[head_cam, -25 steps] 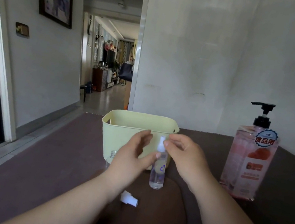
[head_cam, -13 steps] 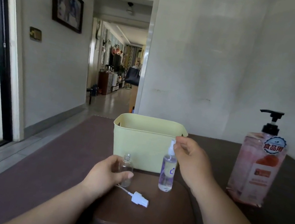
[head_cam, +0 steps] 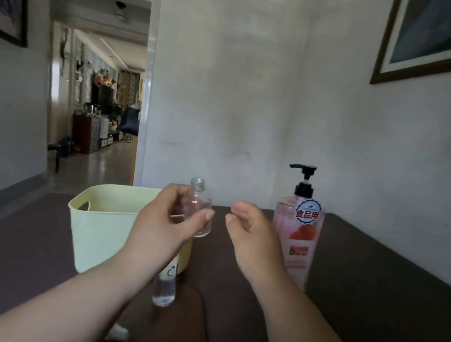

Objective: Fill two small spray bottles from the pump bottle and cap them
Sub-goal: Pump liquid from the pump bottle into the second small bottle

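Observation:
My left hand (head_cam: 166, 223) holds an empty, uncapped clear spray bottle (head_cam: 198, 200) upright in the air, above the table. My right hand (head_cam: 251, 238) hovers just to its right, fingers loosely curled and holding nothing. Behind the right hand stands the pink pump bottle (head_cam: 300, 229) with a black pump. A second small spray bottle (head_cam: 165, 290) holding clear liquid stands on the brown mat (head_cam: 190, 330), its top hidden by my left wrist. A loose white spray cap (head_cam: 119, 333) lies on the mat beneath my left forearm.
A pale yellow basket (head_cam: 100, 224) stands on the dark table (head_cam: 375, 303) behind my left hand. A white wall lies close behind the table, and a hallway opens at the left.
My left hand has lifted the empty bottle off the table. My right hand has let go of the capped bottle's top and moved up toward the pump bottle. The camera has turned rightward.

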Tool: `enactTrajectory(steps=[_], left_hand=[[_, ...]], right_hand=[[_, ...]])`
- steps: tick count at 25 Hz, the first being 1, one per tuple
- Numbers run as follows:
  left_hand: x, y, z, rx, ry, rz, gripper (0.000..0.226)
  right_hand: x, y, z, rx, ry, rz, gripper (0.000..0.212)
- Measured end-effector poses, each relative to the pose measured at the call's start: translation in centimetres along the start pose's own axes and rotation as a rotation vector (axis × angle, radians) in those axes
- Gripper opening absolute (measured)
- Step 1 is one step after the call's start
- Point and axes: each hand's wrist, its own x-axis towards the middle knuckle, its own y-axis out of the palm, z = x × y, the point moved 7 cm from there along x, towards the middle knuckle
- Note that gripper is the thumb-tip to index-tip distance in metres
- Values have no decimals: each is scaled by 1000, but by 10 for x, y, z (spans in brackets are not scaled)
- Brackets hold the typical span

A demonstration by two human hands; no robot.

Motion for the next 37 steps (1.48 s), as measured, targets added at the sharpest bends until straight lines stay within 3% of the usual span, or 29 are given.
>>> enactTrajectory(steps=[7,11,14,16,20,37], left_hand=[[46,110,1,-20,-129,156,25],[68,139,4,19,-138,223,42],[82,150,6,62,-126,242,51],[89,156,10,59,-131,259,53],[94,163,17,22,-166,287,52],[54,130,0,-60,-210,342,52]], right_hand=[[48,-105,-4,-65,-47,-245,25],[76,-139,-6,-122,-54,-378,20],[95,-139,-18,-152,25,-334,30],[103,-129,-30,-168,98,-229,40],[107,-109,-44,-230,164,1,39],[74,-100,-4,-398,44,-116,42]])
